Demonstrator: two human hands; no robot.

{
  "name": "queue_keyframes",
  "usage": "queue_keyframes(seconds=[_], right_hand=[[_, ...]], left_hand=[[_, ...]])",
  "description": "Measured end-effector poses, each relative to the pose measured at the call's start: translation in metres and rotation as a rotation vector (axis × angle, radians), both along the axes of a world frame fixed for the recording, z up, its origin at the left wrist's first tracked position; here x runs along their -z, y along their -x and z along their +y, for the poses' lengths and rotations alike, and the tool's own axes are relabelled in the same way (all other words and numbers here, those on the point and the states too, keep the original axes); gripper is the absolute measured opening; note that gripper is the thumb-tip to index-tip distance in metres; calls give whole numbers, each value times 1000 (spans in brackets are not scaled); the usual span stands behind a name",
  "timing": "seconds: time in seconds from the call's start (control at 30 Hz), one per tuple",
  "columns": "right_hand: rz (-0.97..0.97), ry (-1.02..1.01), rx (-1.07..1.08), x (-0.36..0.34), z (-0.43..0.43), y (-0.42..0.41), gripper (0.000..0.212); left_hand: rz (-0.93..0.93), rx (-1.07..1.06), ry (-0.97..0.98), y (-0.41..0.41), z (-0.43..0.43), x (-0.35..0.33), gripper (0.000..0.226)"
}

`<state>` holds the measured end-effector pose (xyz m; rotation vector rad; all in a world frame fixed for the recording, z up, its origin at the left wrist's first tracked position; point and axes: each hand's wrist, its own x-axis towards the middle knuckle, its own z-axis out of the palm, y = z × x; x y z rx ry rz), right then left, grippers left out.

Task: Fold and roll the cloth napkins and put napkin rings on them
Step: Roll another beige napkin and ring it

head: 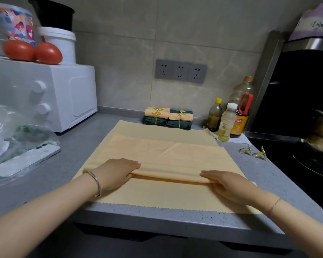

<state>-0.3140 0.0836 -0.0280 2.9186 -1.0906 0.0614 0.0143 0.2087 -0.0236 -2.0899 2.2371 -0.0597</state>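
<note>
A peach cloth napkin (pixel 168 151) lies on another spread peach napkin (pixel 157 194) on the grey counter. Its near edge is turned over into a thick fold (pixel 168 174). My left hand (pixel 116 174) holds the fold's left end, fingers flat on top and thumb tucked under it. My right hand (pixel 229 185) holds the right end the same way. Two gold napkin rings (pixel 253 152) lie loose on the counter to the right. Several finished rolls (pixel 168 117), peach and dark green with gold rings, are stacked at the back by the wall.
A white microwave (pixel 45 95) stands at the left, with a phone (pixel 24 161) and a plastic bag (pixel 17 131) in front of it. Bottles of oil and sauce (pixel 229 120) stand at the back right. A black stove with pots (pixel 317 138) borders the counter's right side.
</note>
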Motion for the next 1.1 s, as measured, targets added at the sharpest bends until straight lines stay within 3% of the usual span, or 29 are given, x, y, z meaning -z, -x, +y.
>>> queue_keyframes(seconds=[0.13,0.23,0.4,0.5,0.6,0.7,1.1], right_hand=[[-23,-69,18,-11,-9,7,34],[-50,-194,-10,-26,-14,11,25],[-1,-469,6,-70,-12,14,28],[-116,-607,82,-87,-21,15,18],[-213,-573,137,-84,-43,8,13],[-201,-459,189,-63,-71,-5,12],[-306,-321,205,-20,-121,-28,16]], left_hand=[[33,36,26,-15,1,-8,38],[213,89,36,-26,0,-20,29],[495,98,-85,-39,-4,-55,41],[596,15,-142,-49,-16,-65,23],[656,-31,-115,-54,-34,-63,15],[604,-64,-109,-57,-57,-48,16],[536,-138,19,-68,-105,-6,17]])
